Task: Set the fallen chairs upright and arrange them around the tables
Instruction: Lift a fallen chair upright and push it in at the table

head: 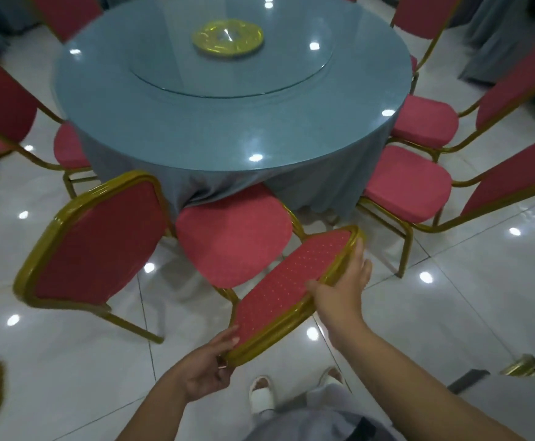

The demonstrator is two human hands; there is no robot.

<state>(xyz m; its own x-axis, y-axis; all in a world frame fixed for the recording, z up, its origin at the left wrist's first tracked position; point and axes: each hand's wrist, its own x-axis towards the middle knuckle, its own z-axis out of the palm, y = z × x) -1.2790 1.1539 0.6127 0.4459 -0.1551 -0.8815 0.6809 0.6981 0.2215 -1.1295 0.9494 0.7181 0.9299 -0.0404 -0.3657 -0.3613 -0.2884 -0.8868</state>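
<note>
Head camera: a person stands behind a red-cushioned chair [291, 281] with a gold frame and holds its backrest by the top rail with both hands. The left hand [210, 366] pinches the near corner, thumb on the red padding and fingers curled beneath the rail. The right hand [342, 291] clasps the far end, thumb hooked over the front and fingers [357, 259] lying fairly straight along the gold tube behind. The chair stands upright, its seat [234, 237] ahead of the fingertips and nosing into the drape of the round table [196, 148], whose blue cloth bunches against it. Beyond the left thumb a neighbouring chair [94, 246] stands close and turned at an angle. Past the right fingertips two more chairs [409, 183] sit tucked at the table's edge. A glass turntable [228, 81] and gold dish [227, 36] occupy the tabletop further out. The righting appears done for this chair, and the step in hand looks to be placement. The backrest runs skewed to the table's rim, so the next move likely calls for a small swing to square it up, even spacing from its neighbours, and care that the legs do not snag the cloth.
</note>
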